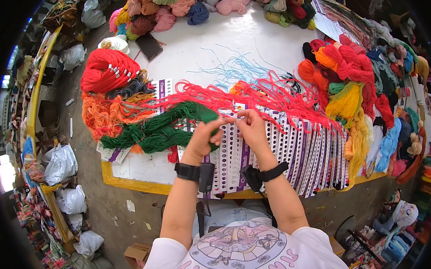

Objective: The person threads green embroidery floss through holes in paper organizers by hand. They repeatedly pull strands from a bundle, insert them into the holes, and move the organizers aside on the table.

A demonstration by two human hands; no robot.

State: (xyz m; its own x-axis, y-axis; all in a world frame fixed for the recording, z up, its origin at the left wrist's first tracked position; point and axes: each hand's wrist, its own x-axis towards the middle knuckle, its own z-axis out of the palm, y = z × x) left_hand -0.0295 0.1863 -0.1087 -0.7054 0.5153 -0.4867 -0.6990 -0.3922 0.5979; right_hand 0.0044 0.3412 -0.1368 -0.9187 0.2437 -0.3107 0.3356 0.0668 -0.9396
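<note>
A: What do your hands hold?
B: My left hand (203, 136) pinches the green wool yarn bundle (164, 129) over the white punched cards (273, 152) on the counter (205, 51); my right hand (251, 128) pinches its strand end.
A: Any risk?
B: Loose grip, and I think the strand slips out.

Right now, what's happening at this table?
A person stands at a white table piled with coloured yarn. The left hand and right hand meet over a row of punched white cards, pinching a strand of the green yarn between them. Red yarn is already strung across the cards, and more skeins lie around the edges.
</note>
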